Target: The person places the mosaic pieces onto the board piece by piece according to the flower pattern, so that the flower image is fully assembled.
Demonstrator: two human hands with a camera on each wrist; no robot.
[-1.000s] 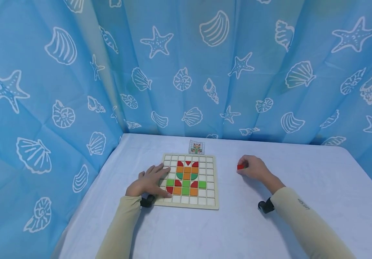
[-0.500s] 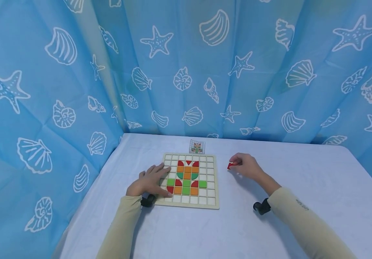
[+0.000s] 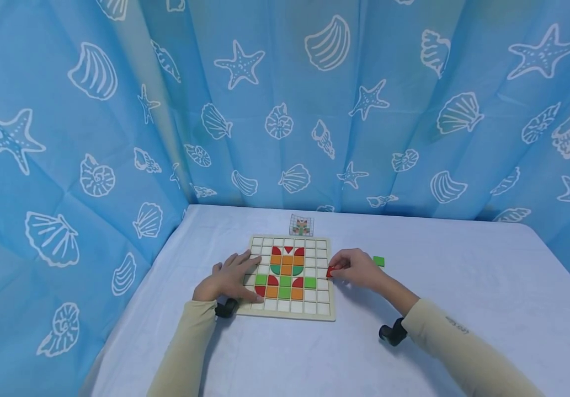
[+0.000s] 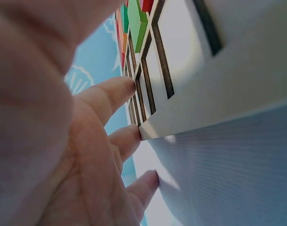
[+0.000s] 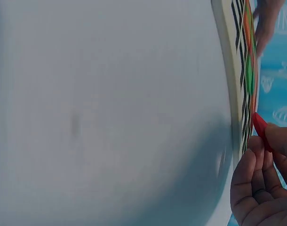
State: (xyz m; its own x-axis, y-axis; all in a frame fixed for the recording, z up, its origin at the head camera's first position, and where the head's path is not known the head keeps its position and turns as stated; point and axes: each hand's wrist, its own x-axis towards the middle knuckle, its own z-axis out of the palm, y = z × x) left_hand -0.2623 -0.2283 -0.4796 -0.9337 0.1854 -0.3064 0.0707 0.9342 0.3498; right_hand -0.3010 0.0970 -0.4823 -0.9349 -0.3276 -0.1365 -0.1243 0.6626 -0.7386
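A square pattern board (image 3: 309, 315) with a pale frame lies on the table, its grid partly filled with red, orange and green tiles. My left hand (image 3: 227, 280) rests with spread fingers over the board's left side; in the left wrist view its fingertips (image 4: 127, 87) touch the edge. At the board's right rim, my right hand (image 3: 359, 270) pinches a red tile (image 3: 331, 272) between thumb and fingers. The right wrist view shows that red tile (image 5: 260, 126) held on edge, its exact shape hard to tell.
A green square tile (image 3: 379, 261) lies on the white tablecloth (image 3: 463, 264) beyond my right hand. Behind the board is a small picture card (image 3: 302, 225) with a similar coloured pattern. A blue shell-print curtain (image 3: 285, 154) closes off the back and left.
My right hand has carried the red tile left to the board's right rim. The green tile, earlier hidden by that hand, now shows on the table. The left hand stays put.
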